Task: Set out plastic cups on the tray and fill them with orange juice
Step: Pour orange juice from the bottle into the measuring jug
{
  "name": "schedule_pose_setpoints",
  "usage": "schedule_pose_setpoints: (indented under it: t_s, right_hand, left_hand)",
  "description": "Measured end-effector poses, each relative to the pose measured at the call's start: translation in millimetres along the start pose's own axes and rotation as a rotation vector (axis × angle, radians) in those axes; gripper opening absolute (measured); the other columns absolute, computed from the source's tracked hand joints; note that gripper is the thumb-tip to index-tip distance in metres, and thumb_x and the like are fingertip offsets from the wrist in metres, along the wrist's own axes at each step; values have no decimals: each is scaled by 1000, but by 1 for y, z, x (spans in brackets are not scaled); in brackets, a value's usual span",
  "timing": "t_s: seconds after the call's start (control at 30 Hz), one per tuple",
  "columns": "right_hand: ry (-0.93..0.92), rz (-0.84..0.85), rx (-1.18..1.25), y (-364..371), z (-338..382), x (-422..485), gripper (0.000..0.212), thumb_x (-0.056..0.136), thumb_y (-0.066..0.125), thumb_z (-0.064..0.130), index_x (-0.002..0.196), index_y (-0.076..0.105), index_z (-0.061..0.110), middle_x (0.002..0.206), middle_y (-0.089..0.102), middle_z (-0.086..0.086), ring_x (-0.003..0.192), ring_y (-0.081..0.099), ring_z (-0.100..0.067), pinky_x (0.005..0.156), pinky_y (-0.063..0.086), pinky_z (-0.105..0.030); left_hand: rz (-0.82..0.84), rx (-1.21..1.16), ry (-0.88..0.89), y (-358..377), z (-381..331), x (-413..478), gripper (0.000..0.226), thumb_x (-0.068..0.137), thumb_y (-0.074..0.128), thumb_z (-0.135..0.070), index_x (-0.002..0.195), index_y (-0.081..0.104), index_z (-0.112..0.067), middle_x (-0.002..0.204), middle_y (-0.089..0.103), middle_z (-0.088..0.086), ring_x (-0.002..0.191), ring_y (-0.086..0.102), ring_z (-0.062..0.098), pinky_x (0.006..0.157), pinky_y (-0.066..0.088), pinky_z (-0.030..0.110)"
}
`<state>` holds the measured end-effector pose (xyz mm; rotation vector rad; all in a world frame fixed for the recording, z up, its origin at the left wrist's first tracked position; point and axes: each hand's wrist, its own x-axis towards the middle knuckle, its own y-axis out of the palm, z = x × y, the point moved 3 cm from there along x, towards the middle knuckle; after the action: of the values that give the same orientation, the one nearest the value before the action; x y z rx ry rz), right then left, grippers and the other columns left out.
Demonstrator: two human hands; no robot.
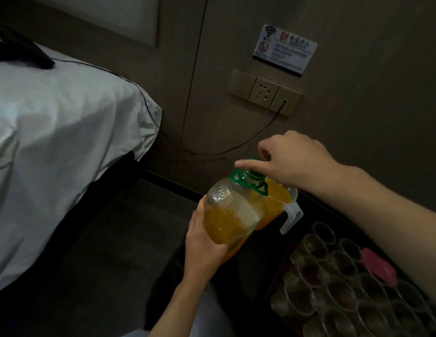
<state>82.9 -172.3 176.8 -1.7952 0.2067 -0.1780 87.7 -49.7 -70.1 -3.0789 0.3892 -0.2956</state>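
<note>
A large clear plastic jug [232, 212], about half full of orange juice, is tilted with its green-collared neck over a clear pitcher [279, 203] that holds orange juice. My left hand [204, 249] grips the jug's base from below. My right hand [294, 161] holds the green handle at the jug's neck with curled fingers. Several empty clear plastic cups [338, 290] stand packed together on a dark tray [273, 290] at the lower right.
A pink object [378, 266] lies among the cups by my right forearm. A bed with white sheets [61, 132] fills the left. Wall sockets [264, 92] with a plugged black cable and a wifi sign [285, 49] are on the wall behind.
</note>
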Motion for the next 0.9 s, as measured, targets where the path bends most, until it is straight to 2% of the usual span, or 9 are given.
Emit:
schedule_pose_setpoints:
  t_s: [0.07, 0.17, 0.23, 0.37, 0.53, 0.63, 0.77, 0.83, 0.9]
  right_hand:
    - [-14, 34, 31, -5, 1, 0, 76, 72, 35, 94, 91, 65, 28, 85, 64, 5, 84, 61, -17, 70, 51, -37]
    - [-127, 177, 185, -16, -3, -1, 57, 78, 64, 73, 120, 64, 35, 106, 67, 6, 101, 63, -14, 87, 57, -44]
    - [-120, 163, 146, -14, -1, -2, 44, 83, 66, 65, 109, 68, 29, 99, 68, 5, 95, 63, -14, 85, 58, -45]
    - [5, 34, -15, 0, 4, 1, 71, 85, 37, 84, 77, 64, 19, 76, 61, 0, 74, 60, -19, 71, 54, -40]
    - [-119, 166, 214, -7, -2, -3, 45, 84, 69, 62, 113, 66, 28, 99, 65, 8, 97, 63, -13, 83, 59, -43]
    - [-64, 76, 99, -3, 6, -4, 47, 88, 61, 67, 98, 65, 22, 88, 61, 4, 87, 61, -19, 74, 54, -42]
    - [18, 3, -6, -2, 16, -4, 55, 93, 53, 68, 67, 45, 20, 71, 47, 0, 65, 45, -17, 67, 38, -36]
    - [18, 44, 25, -3, 13, -1, 55, 90, 55, 71, 72, 52, 19, 75, 52, 1, 77, 54, -21, 70, 43, -37]
    - [-32, 136, 72, -3, 9, -2, 52, 85, 59, 73, 98, 62, 23, 93, 60, 4, 96, 60, -22, 80, 52, -41]
  left_hand:
    - [14, 2, -2, 1, 0, 1, 120, 53, 94, -59, 153, 30, -42, 143, 51, -14, 133, 50, 8, 108, 48, 46]
    - [20, 10, -2, 0, 0, 1, 121, 52, 93, -61, 153, 29, -43, 143, 51, -14, 133, 50, 7, 108, 48, 46]
    - [20, 14, -8, 1, 1, 0, 122, 52, 93, -62, 153, 28, -44, 143, 50, -15, 133, 49, 7, 108, 48, 46]
    - [5, 9, -22, 2, 4, -1, 121, 51, 93, -61, 153, 30, -42, 144, 50, -13, 133, 50, 7, 108, 48, 45]
    - [12, 20, -6, 2, 2, 1, 119, 54, 94, -57, 153, 30, -43, 143, 51, -13, 132, 51, 9, 106, 49, 46]
    - [-4, 6, -9, 2, 2, -1, 118, 52, 94, -55, 151, 30, -48, 142, 51, -15, 132, 50, 8, 108, 48, 46]
    - [-3, 33, 1, 2, 2, -2, 118, 51, 91, -62, 148, 24, -57, 144, 48, -15, 134, 47, 9, 110, 45, 45]
    - [-5, 43, 0, 2, 2, -2, 118, 48, 89, -63, 145, 21, -62, 145, 48, -14, 134, 48, 9, 111, 44, 43]
    - [9, 29, -5, 2, 0, -2, 118, 47, 88, -64, 145, 23, -60, 145, 49, -13, 133, 49, 10, 110, 45, 41]
